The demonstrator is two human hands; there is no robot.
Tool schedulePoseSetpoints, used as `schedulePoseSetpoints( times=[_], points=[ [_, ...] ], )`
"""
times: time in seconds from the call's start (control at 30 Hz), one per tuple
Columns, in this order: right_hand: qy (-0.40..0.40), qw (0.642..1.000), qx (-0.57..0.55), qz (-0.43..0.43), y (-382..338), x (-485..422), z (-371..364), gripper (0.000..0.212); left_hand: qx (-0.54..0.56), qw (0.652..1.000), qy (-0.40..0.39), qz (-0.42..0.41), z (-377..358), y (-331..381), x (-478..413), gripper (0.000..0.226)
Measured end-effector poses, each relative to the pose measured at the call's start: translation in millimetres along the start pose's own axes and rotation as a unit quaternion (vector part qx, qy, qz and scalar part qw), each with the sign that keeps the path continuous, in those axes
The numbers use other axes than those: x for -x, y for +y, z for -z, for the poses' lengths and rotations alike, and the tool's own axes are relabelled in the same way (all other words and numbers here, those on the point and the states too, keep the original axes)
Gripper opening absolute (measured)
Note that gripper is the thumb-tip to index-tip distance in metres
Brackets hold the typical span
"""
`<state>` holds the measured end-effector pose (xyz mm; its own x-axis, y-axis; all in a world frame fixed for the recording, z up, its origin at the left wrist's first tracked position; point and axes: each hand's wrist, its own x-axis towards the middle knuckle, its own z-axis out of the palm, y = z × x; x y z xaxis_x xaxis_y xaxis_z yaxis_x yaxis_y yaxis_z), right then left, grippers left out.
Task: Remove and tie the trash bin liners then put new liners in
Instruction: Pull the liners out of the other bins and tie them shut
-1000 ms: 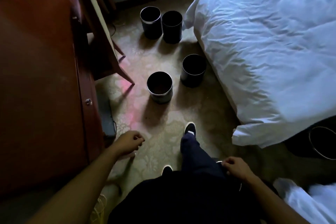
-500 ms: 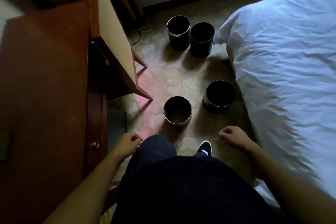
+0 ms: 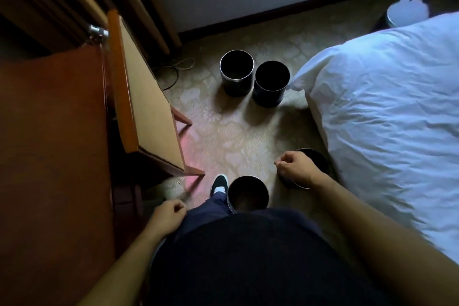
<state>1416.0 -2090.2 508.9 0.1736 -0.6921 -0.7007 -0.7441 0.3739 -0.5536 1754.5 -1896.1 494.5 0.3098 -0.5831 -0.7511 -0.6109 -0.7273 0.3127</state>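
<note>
Bin (image 3: 248,194) at six o'clock sits nearest, so left hand (image 3: 170,215) and right hand (image 3: 296,167), both loosely curled and empty, should grasp its rim.

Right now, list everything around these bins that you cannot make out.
Head view only.
- Nearest bin: base hidden by the person's body.
- Bedside bin: mostly covered by the right hand.
- White-topped bin: lower part hidden behind the bed.
- Far pair of bins: insides too dark to show liners.
- Right hand's fingers: curled; whether they pinch anything is too small to tell.
</note>
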Motion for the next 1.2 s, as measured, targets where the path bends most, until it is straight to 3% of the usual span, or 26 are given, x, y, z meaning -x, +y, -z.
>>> schedulePoseSetpoints(
  times=[0.2, 0.33, 0.6, 0.8, 0.97, 1.1, 1.2],
  points=[
    [0.072, 0.987, -0.021, -0.145, 10, 1, 11, 0.013, -0.064, 0.985, -0.111, -0.120, 56, 100, -67, 0.015],
    [0.102, 0.975, -0.026, -0.194, 18, -1, 16, 0.013, -0.055, 0.971, -0.161, -0.169, 76, 188, -106, 0.017],
    [0.104, 0.958, -0.100, -0.246, 39, -61, 60, 0.014, -0.055, 0.959, -0.146, -0.237, 124, 349, -193, 0.015],
    [0.073, 0.971, -0.123, -0.193, 13, -151, 149, 0.016, -0.067, 0.979, -0.077, -0.176, 162, 392, -251, 0.015],
    [0.074, 0.985, -0.116, -0.100, -59, -228, 232, 0.016, -0.059, 0.994, -0.040, -0.077, 184, 380, -274, 0.014],
    [0.071, 0.990, -0.120, -0.023, -123, -279, 281, 0.029, -0.070, 0.997, -0.033, -0.025, 197, 366, -288, 0.016],
    [0.070, 0.988, -0.140, -0.004, -167, -310, 305, 0.014, -0.066, 0.997, -0.051, -0.008, 203, 358, -306, 0.021]
  ],
)
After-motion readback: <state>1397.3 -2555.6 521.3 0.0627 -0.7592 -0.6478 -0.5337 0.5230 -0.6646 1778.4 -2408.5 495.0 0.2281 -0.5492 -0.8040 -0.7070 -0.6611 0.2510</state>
